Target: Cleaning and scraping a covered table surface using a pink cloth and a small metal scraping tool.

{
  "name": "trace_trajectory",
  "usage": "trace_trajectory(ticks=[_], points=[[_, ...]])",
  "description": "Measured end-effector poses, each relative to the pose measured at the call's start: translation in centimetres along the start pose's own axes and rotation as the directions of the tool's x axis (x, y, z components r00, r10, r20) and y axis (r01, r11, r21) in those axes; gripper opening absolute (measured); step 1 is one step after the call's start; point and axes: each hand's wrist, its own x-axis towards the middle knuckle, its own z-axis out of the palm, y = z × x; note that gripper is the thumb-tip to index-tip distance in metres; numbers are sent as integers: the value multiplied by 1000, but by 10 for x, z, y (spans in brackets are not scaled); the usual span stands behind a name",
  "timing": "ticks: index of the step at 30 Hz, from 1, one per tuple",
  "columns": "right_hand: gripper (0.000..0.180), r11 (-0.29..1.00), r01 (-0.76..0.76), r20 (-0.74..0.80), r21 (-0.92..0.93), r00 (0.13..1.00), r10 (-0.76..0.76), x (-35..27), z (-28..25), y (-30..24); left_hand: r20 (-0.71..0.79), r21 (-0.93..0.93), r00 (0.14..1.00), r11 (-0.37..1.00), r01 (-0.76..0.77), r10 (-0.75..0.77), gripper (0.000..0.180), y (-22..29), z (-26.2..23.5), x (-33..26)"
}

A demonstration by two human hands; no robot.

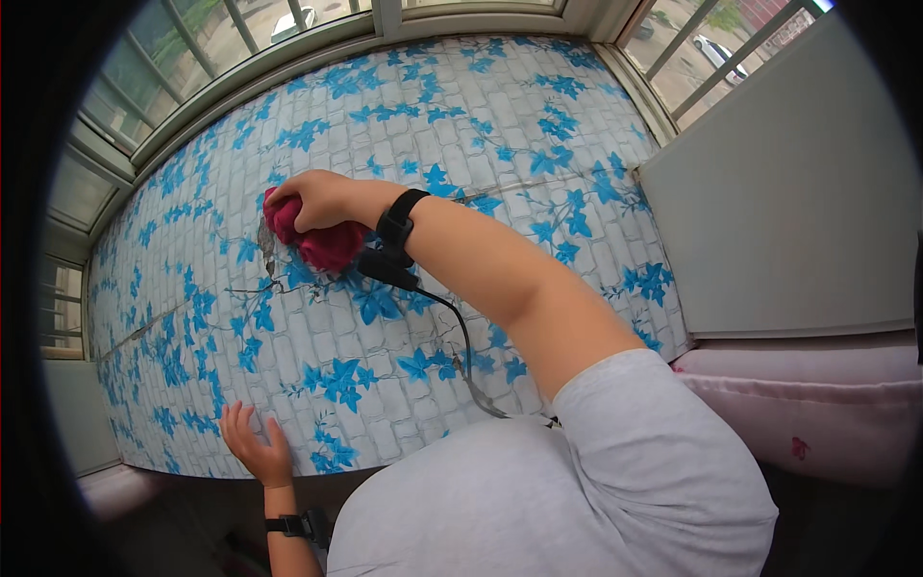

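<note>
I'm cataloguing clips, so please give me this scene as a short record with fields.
right hand: gripping a bunched red cloth against the surface
left hand: loosely open near the surface's front edge, holding nothing
surface: white brick print with blue leaves, torn in places
worn: black right wristband, black left wristband
background: barred window, white panel at right

Cloth [332, 249], upper ctr-left: deep crimson. Sill [312, 322], mid-frame: lt grey-white brick pattern w/ bright blue ivy leaves. Shirt [461, 500], lower ctr: lt grey. Wrist straps [396, 223] & cable [467, 351]: blk. Panel [788, 202], upper rt: off-white. Fabric [817, 413], lower rt: pale pink w/ small red motif [799, 448]
</note>
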Motion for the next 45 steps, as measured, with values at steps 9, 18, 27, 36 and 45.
trace_trajectory(ticks=[9, 18, 27, 36, 45], points=[[64, 943, -298, -761, -147, 644, 85, -138, -258, 79, 11, -109, 983, 977, 184, -184, 33, 32, -5, -17], [86, 68, -922, -794, 380, -288, 535, -246, -259, 168, 179, -89, 971, 980, 177, -160, 31, 40, 2, -16], [85, 174, -982, -784, 73, 51, 618, -212, -321, 211, 236, 3, 945, 973, 231, -225, 35, 49, -7, -7], [90, 481, -839, -784, -256, 471, 405, -172, -379, 290, 276, 12, 951, 990, 141, -139, 48, 38, -7, -19], [93, 384, -890, -765, -244, 420, 487, -144, -412, 314, 357, 12, 916, 981, 193, -184, 49, 45, -10, -6]])
